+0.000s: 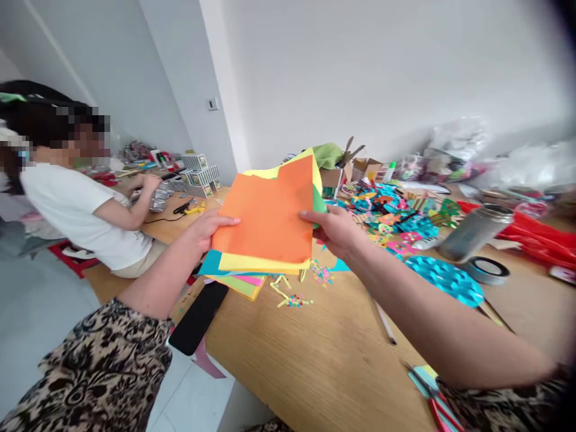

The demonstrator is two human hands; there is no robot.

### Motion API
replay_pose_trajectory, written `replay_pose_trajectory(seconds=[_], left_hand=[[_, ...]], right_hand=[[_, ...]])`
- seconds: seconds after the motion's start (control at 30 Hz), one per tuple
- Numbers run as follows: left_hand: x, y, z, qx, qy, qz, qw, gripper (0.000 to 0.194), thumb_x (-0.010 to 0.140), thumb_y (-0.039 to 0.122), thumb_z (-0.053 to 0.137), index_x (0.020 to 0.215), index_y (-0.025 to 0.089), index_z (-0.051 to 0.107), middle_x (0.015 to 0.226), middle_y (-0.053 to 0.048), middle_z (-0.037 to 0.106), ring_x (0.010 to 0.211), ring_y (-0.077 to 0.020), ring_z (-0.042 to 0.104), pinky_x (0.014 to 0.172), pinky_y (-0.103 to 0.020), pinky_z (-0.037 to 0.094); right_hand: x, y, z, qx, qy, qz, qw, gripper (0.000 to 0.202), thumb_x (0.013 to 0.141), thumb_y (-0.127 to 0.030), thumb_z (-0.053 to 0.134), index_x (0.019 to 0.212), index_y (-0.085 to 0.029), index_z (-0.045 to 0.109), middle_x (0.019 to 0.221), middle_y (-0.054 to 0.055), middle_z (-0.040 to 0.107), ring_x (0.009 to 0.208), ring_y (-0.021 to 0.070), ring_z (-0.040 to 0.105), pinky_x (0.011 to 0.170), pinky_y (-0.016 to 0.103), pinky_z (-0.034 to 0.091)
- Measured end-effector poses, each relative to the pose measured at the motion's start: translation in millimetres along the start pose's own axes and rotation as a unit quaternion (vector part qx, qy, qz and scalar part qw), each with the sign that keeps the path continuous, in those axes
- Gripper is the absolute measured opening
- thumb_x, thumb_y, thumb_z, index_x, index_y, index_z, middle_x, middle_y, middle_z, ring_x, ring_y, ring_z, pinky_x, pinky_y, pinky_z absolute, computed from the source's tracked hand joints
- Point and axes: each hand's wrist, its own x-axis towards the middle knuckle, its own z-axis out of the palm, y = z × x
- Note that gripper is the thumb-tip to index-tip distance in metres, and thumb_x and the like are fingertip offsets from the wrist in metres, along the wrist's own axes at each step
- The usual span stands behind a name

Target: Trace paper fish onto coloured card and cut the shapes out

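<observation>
A stack of coloured paper, orange on top with yellow and green sheets behind, is held up over the wooden table. My left hand grips its left edge, thumb on the orange face. On the right edge my right hand holds the sheets in the same way, its fingers mostly hidden behind. Below lie more coloured sheets, blue, yellow, green and pink. Small paper dots and folded yellow strips are scattered beside them.
A black phone lies at the table's left edge. Scissors, a pen, a metal bottle, tape and a blue disc are on the right. Paper cutouts pile up behind. A person sits at left.
</observation>
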Motion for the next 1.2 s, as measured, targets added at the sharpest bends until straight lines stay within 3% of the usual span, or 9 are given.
replay_pose_trajectory(seconds=[0.13, 0.27, 0.4, 0.6, 0.7, 0.8, 1.0, 1.1, 1.2], left_hand=[[23, 31, -33.0, 0.008, 0.012, 0.036, 0.999, 0.049, 0.068, 0.007, 0.066, 0.117, 0.005, 0.059, 0.106, -0.015, 0.071, 0.098, -0.0313, 0.069, 0.091, -0.053, 0.052], [48, 34, -69.1, 0.019, 0.016, 0.031, 0.999, 0.049, 0.062, 0.008, 0.072, 0.11, 0.008, 0.061, 0.101, -0.013, 0.072, 0.091, -0.028, 0.07, 0.09, -0.048, 0.054], [69, 7, -100.6, 0.036, 0.017, -0.006, 0.999, 0.052, 0.056, 0.009, 0.076, 0.107, 0.009, 0.063, 0.095, -0.013, 0.073, 0.089, -0.0298, 0.07, 0.085, -0.046, 0.056], [85, -61, -129.1, 0.067, -0.005, -0.084, 0.994, 0.051, 0.047, 0.016, 0.081, 0.095, 0.013, 0.066, 0.087, -0.013, 0.074, 0.086, -0.0338, 0.07, 0.078, -0.047, 0.057], [93, -91, -133.6, 0.09, -0.009, -0.111, 0.99, 0.048, 0.042, 0.016, 0.081, 0.087, 0.014, 0.066, 0.083, -0.011, 0.075, 0.083, -0.035, 0.07, 0.074, -0.046, 0.057], [103, -111, -134.0, 0.115, -0.003, -0.119, 0.986, 0.046, 0.043, 0.015, 0.08, 0.087, 0.015, 0.066, 0.08, -0.008, 0.075, 0.084, -0.0335, 0.07, 0.073, -0.043, 0.057], [120, -132, -134.8, 0.205, 0.014, -0.123, 0.971, 0.032, 0.07, 0.022, 0.076, 0.098, 0.014, 0.063, 0.086, -0.006, 0.07, 0.076, -0.0232, 0.069, 0.069, -0.038, 0.057], [124, -137, -136.7, 0.261, 0.027, -0.118, 0.958, 0.027, 0.088, 0.029, 0.063, 0.109, 0.013, 0.06, 0.1, -0.006, 0.066, 0.083, -0.0178, 0.065, 0.074, -0.036, 0.056], [124, -141, -137.7, 0.318, 0.043, -0.106, 0.941, 0.03, 0.092, 0.034, 0.057, 0.115, 0.014, 0.058, 0.112, -0.008, 0.061, 0.094, -0.0195, 0.063, 0.08, -0.038, 0.055]], right_hand=[[35, -17, 35, -0.002, -0.006, -0.036, 0.999, 0.018, 0.071, -0.006, 0.065, 0.088, -0.013, 0.067, 0.089, 0.006, 0.073, 0.076, 0.0175, 0.069, 0.065, 0.029, 0.058], [62, -3, 64, -0.001, -0.016, 0.0, 1.0, 0.021, 0.071, -0.006, 0.064, 0.091, -0.014, 0.066, 0.087, 0.006, 0.073, 0.07, 0.0165, 0.068, 0.059, 0.029, 0.059], [78, 40, 82, -0.025, -0.02, 0.048, 0.998, 0.024, 0.07, -0.008, 0.067, 0.092, -0.016, 0.065, 0.091, 0.005, 0.074, 0.071, 0.0158, 0.068, 0.055, 0.024, 0.059], [80, 125, 90, -0.093, -0.019, 0.145, 0.985, 0.025, 0.078, -0.01, 0.068, 0.102, -0.015, 0.063, 0.087, 0.004, 0.072, 0.067, 0.0137, 0.067, 0.056, 0.025, 0.058], [74, 154, 90, -0.148, -0.034, 0.198, 0.968, 0.02, 0.089, -0.022, 0.063, 0.107, -0.012, 0.06, 0.086, 0.002, 0.068, 0.061, 0.0097, 0.063, 0.054, 0.023, 0.055], [71, 164, 88, -0.192, -0.067, 0.233, 0.951, 0.023, 0.095, -0.03, 0.057, 0.109, -0.013, 0.06, 0.084, 0.0, 0.066, 0.06, 0.0083, 0.062, 0.054, 0.022, 0.054], [84, 140, 57, -0.307, -0.099, 0.276, 0.905, 0.024, 0.094, -0.033, 0.056, 0.101, -0.011, 0.06, 0.07, -0.001, 0.065, 0.051, 0.0093, 0.061, 0.051, 0.023, 0.053], [98, 123, 29, -0.371, -0.081, 0.262, 0.888, 0.026, 0.096, -0.036, 0.054, 0.102, -0.012, 0.061, 0.082, 0.001, 0.066, 0.061, 0.0091, 0.062, 0.056, 0.024, 0.053], [107, 117, 5, -0.429, -0.073, 0.25, 0.865, 0.027, 0.095, -0.036, 0.055, 0.109, -0.014, 0.06, 0.096, 0.004, 0.065, 0.075, 0.0125, 0.064, 0.065, 0.029, 0.055]])
